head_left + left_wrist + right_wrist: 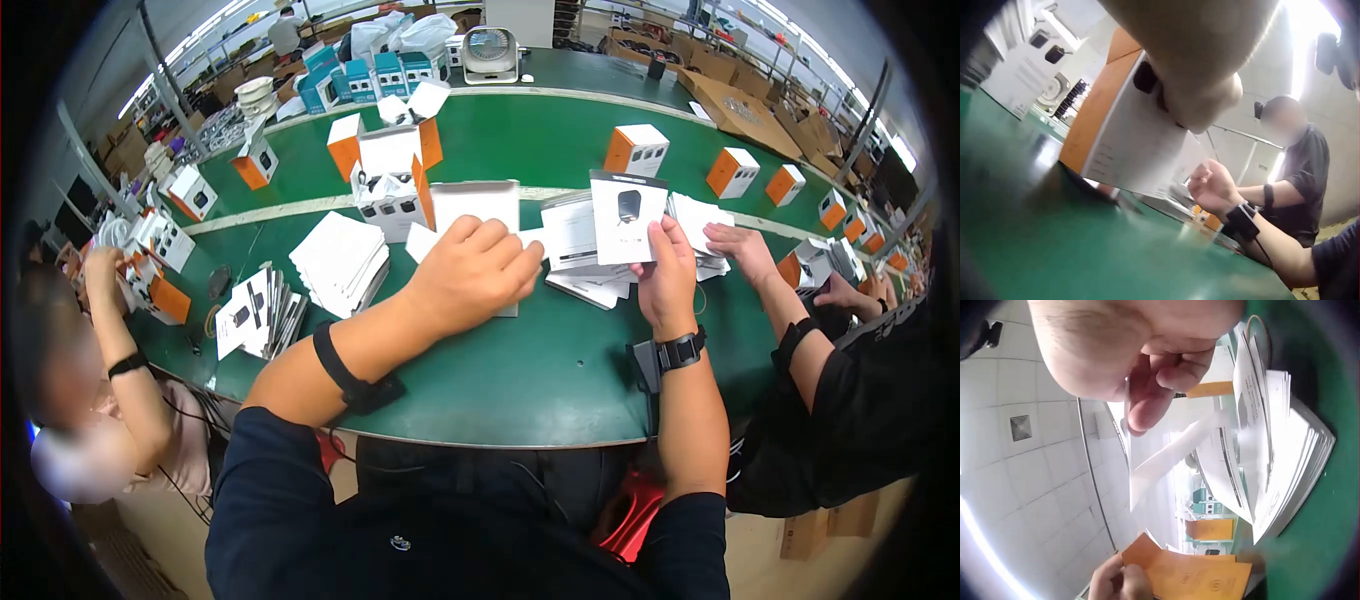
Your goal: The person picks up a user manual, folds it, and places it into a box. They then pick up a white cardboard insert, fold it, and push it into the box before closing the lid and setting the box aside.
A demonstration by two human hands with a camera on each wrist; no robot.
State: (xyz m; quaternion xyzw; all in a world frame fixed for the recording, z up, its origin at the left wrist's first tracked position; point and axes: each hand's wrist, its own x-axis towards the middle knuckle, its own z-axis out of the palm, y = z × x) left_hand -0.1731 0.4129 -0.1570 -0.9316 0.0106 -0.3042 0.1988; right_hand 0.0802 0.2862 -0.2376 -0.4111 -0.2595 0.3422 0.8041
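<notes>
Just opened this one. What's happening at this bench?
A person's left hand grips an orange-and-white box at a green table, while their right hand holds up a white printed leaflet, which is outside the box. A stack of printed papers lies beside the right hand, and more orange-and-white boxes stand farther across the table.

We saw the head view evenly bright under ceiling tubes (903, 150), its fisheye lens bending the green table (520, 385) and blackening the corners. In the left wrist view, a ceiling light (1299, 62) flared white, the left hand (1200, 103) fell into shade, and softness blurred details. In the right wrist view, we noticed a glaring light strip (991, 559) and a smeared, ghostly sheet (1175, 445).
</notes>
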